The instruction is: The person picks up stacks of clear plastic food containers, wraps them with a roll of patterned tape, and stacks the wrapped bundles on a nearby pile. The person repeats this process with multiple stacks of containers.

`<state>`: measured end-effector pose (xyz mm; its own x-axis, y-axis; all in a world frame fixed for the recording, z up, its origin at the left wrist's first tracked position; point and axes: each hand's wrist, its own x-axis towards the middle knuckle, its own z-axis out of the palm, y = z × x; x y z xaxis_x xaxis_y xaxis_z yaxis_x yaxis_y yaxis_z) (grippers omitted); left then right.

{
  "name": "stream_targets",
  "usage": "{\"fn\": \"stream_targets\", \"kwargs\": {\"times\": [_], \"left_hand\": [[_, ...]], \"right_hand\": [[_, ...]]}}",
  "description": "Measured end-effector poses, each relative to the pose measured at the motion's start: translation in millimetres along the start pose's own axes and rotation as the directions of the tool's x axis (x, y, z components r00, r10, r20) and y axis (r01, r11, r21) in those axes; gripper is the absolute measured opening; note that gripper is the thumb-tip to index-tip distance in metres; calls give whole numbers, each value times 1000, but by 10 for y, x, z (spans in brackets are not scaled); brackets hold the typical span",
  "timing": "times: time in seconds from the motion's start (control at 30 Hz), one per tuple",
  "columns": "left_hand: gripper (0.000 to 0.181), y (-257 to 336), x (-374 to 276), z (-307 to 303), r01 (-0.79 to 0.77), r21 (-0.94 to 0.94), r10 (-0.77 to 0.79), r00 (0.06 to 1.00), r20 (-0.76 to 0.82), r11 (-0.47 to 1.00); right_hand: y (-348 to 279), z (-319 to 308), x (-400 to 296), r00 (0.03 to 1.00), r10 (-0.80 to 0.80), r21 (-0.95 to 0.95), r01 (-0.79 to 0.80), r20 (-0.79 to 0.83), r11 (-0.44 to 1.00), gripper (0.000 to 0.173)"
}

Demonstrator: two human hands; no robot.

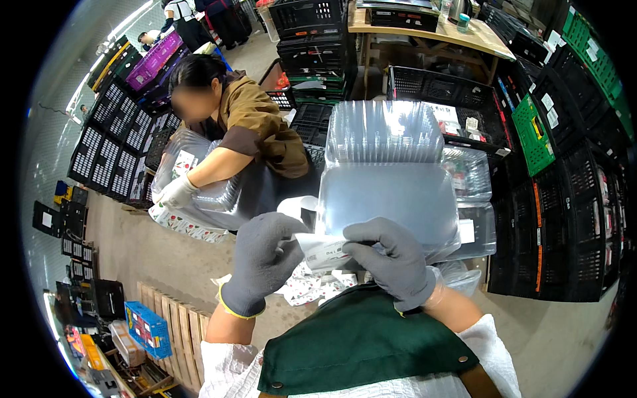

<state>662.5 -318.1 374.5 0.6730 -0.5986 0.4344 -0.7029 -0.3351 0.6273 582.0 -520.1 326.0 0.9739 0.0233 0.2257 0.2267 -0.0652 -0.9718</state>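
Observation:
A white printed label (326, 254) is stretched between my two grey-gloved hands. My left hand (266, 258) pinches its left end, and my right hand (393, 263) grips its right end between thumb and fingers. Just beyond the label stands a stack of clear plastic clamshell containers (388, 196), with a flat smooth panel facing me. Ribbed clear trays (383, 132) rise behind that panel. Below my hands lies crumpled label backing paper (318, 288) with a red and green pattern. Part of a white roll (298, 206) shows behind my left hand.
A co-worker (264, 119) in a brown top leans over clear containers (224, 194) at the left. Black crates (552, 239) are stacked at the right, and more (311, 49) stand behind. A wooden table (398, 25) is at the back; a wooden pallet (174, 323) lies lower left.

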Motion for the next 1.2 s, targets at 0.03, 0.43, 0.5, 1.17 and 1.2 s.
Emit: {"fn": "stream_targets", "kwargs": {"times": [0.03,0.43,0.5,1.17,1.2], "left_hand": [[19,42,4,3,103,68,-104,995,8,992],[16,-201,-113,180,12,-258,22,991,129,966],[15,-102,-85,246,174,-271,-83,945,316,947],[27,168,-23,731,17,-128,35,918,396,992],[28,209,-13,734,-13,-174,76,930,361,985]], "right_hand": [[42,-31,-18,989,-149,-185,141,-27,973,20],[133,-1213,850,900,275,-471,-91,337,877,38],[151,-1093,991,803,400,-632,-39,441,774,41],[333,-1660,-594,868,420,-582,-490,-263,648,21],[335,-1583,-644,852,415,-472,-523,-319,710,22]]}}
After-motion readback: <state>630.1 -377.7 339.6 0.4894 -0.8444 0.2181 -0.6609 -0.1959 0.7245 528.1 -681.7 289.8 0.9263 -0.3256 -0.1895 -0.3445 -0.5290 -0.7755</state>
